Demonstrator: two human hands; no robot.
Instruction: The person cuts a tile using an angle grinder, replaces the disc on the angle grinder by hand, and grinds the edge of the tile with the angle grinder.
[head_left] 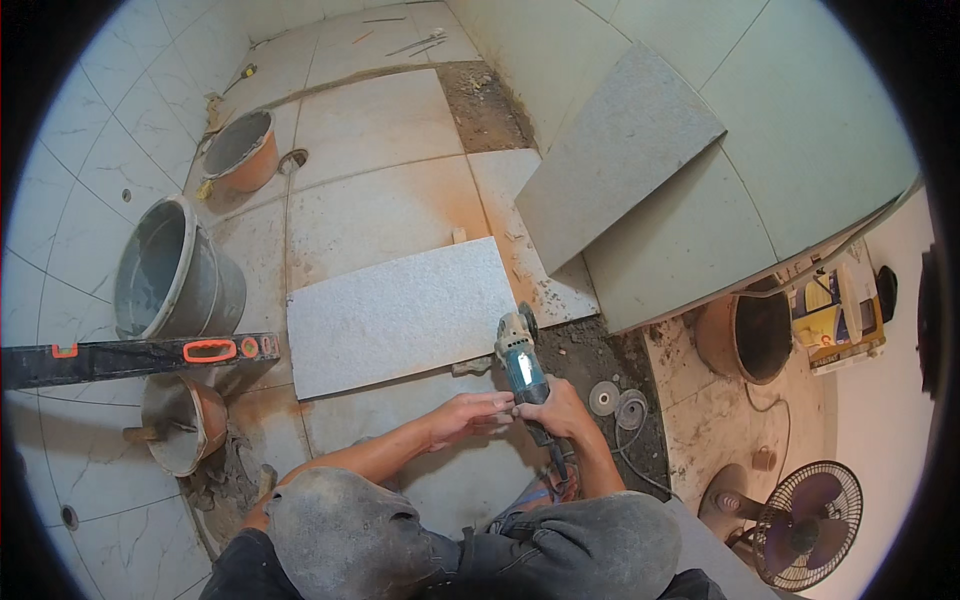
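My right hand (553,408) grips a teal angle grinder (525,372), whose disc is at the right edge of a pale speckled tile (395,310). The tile lies on the floor ahead of me, raised on small blocks. My left hand (478,415) has its fingers stretched out beside the grinder's body, below the tile; whether it touches the tool I cannot tell. Two round discs or fittings (604,398) lie on the rough cement strip to my right, with a grey cable near them.
Left: grey bucket (150,280), orange bucket (250,165), mortar bucket (172,428), black level (90,362), drain hole (293,161). Right: leaning tile (615,150), brown bucket (725,335), cartons (835,310), fan (805,525). Thin rods (415,45) lie at the far end.
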